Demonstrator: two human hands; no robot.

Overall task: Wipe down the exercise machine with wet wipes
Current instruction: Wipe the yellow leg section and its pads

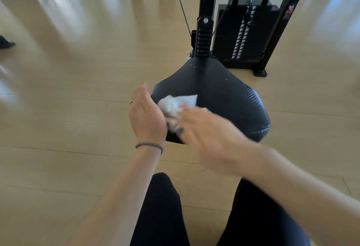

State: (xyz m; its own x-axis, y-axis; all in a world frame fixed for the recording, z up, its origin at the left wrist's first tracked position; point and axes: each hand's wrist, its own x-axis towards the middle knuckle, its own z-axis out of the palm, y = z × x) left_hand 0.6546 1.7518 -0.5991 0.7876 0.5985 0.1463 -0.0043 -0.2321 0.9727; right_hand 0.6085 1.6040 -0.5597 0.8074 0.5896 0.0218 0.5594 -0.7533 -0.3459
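Exercise machine seat (224, 93), black and textured, sits at the centre of the view, widening from a narrow end at 12 o'clock to a broad rounded edge at 4 o'clock. A crumpled white wet wipe (175, 104) lies over the seat's left part, near its 9 o'clock edge. The left hand (147, 116) stands on edge at that rim with its grip closed round the wipe's lower part, a ring on one finger and a grey band at the wrist. The right hand (206, 132) is blurred; its fingertips touch the wipe from 4 o'clock, but whether that grip is pinched together or spread I cannot tell. At 12 o'clock a black upright post (204, 31) rises from the seat's narrow end, and at 1 o'clock stands the weight stack (247, 35), with a small red label on its frame too blurred to read. Pale wooden floor (78, 90) lies wide at 9 o'clock and 3 o'clock of the seat. The person's legs in black show at 6 o'clock
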